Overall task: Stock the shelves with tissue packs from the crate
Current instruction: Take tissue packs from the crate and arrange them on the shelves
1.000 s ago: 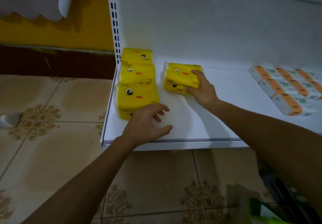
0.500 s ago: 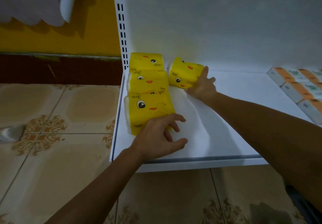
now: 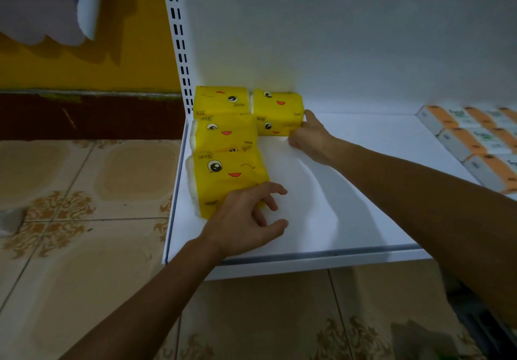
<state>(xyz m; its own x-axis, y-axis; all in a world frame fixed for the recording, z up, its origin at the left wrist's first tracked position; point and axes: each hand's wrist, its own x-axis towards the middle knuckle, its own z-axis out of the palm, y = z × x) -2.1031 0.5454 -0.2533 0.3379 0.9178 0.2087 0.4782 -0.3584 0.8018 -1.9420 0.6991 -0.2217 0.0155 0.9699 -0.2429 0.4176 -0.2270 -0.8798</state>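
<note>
Three yellow tissue packs with cartoon faces lie in a column along the left edge of the white shelf (image 3: 321, 250). A fourth yellow tissue pack (image 3: 277, 110) lies against the back wall, right of the rearmost one. My right hand (image 3: 310, 135) holds this pack at its right front corner, fingers along its end and thumb at its front. My left hand (image 3: 249, 222) rests on the shelf with loosely spread fingers that touch the front right corner of the nearest yellow pack (image 3: 226, 177). The crate is out of view.
Orange-and-white tissue boxes (image 3: 475, 141) lie in rows at the shelf's right end. A slotted white upright (image 3: 179, 43) stands at the shelf's back left corner. Patterned floor tiles (image 3: 70, 219) lie left of and below the shelf. Bare shelf surface lies between my hands.
My right hand has carried the fourth yellow pack back and left until it sits against the back wall beside the rear pack. My left hand stays at the front pack.
</note>
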